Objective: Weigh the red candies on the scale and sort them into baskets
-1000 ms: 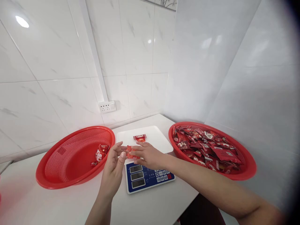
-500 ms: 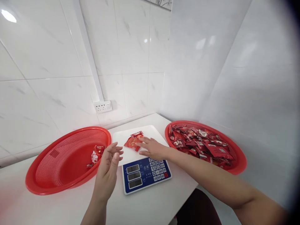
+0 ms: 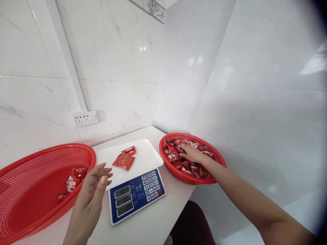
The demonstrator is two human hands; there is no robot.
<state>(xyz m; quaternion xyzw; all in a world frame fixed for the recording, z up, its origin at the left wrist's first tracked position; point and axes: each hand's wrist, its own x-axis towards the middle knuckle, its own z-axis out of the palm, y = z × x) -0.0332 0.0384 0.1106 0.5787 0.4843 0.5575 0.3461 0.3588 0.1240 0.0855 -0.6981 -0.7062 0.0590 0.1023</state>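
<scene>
Red snack packets (image 3: pixel 124 161) lie on the white tray of a scale (image 3: pixel 150 154), whose blue panel has keys and three displays. My left hand (image 3: pixel 93 190) is held, fingers apart and with nothing in it, at the tray's left corner beside the left basket. My right hand (image 3: pixel 190 153) rests over the heap of red packets (image 3: pixel 196 170) in the right red basket (image 3: pixel 221 161); its fingers are spread on top of the packets, their tips partly among them. The left red basket (image 3: pixel 38 156) contains a few red and white packets (image 3: pixel 74 180) at its right side.
All of this stands on a white table (image 3: pixel 155 231) against a tiled wall. A wall socket (image 3: pixel 85 118) is behind the scale. Something dark (image 3: pixel 192 224), perhaps a leg or seat, shows below the table's right edge.
My right hand has left the packets on the scale tray and moved right to the heap in the right basket. The view has turned right; my left hand stays open near the tray.
</scene>
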